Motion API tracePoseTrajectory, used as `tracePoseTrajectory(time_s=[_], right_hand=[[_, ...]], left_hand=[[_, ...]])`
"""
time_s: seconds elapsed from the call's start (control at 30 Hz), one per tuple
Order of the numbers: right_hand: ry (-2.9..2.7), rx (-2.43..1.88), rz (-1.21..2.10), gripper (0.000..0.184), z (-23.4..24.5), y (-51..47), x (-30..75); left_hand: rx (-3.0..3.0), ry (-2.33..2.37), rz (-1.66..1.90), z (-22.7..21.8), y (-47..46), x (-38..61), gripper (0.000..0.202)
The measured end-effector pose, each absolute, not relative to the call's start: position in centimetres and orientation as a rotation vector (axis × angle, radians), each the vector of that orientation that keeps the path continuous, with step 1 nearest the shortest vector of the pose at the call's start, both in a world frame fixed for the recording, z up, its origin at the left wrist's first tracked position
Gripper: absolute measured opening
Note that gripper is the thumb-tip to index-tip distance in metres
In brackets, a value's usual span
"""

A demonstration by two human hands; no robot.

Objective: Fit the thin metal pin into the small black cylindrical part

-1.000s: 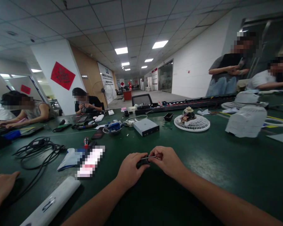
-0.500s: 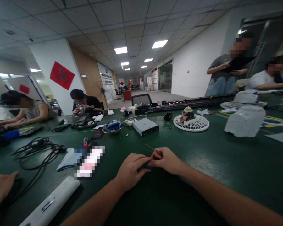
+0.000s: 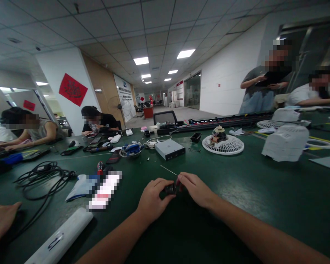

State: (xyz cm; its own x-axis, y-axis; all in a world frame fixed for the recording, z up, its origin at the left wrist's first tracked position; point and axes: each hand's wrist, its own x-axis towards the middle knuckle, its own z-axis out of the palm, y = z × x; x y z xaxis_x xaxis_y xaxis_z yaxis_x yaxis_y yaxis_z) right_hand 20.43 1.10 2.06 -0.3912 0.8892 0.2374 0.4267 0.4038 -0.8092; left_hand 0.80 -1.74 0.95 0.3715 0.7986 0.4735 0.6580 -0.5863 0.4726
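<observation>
My left hand (image 3: pixel 153 200) and my right hand (image 3: pixel 195 189) meet low over the dark green table (image 3: pixel 236 190), just in front of me. Both pinch a small black handle (image 3: pixel 171 189), the left from the left side, the right from the right. A thin metal shaft (image 3: pixel 168 170) sticks out from it and points away to the upper left. All fingers are curled around the tool.
A grey metal box (image 3: pixel 169 149), a white fan grille with a motor (image 3: pixel 223 143) and a white fan housing (image 3: pixel 284 147) lie farther back. Black cables (image 3: pixel 41 176), a white cylinder (image 3: pixel 59 238) and another person's hand (image 3: pixel 1 222) are at the left. Several people sit or stand around.
The thin shaft, lying level between my hands a second ago, now points away to the upper left. My hands have shifted slightly on the handle.
</observation>
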Motion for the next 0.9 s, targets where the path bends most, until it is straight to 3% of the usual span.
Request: tracePoseTrajectory(time_s=[0.1, 0.33, 0.9], right_hand=[[-2.091, -1.263, 0.508, 0.033, 2.6, 1.7, 21.5], [-2.175, -1.246, 0.474, 0.025, 2.6, 2.7, 22.6], [-2.203, -1.206, 0.354, 0.021, 3.1, 1.8, 21.9]], left_hand=[[2.288, 1.458, 1.047, 0.8, -1.3, 0.7, 0.035], [2.02, 1.715, 1.123, 0.5, -0.2, -0.4, 0.03], [2.06, 1.672, 1.092, 0.6, -0.5, 0.0, 0.028]])
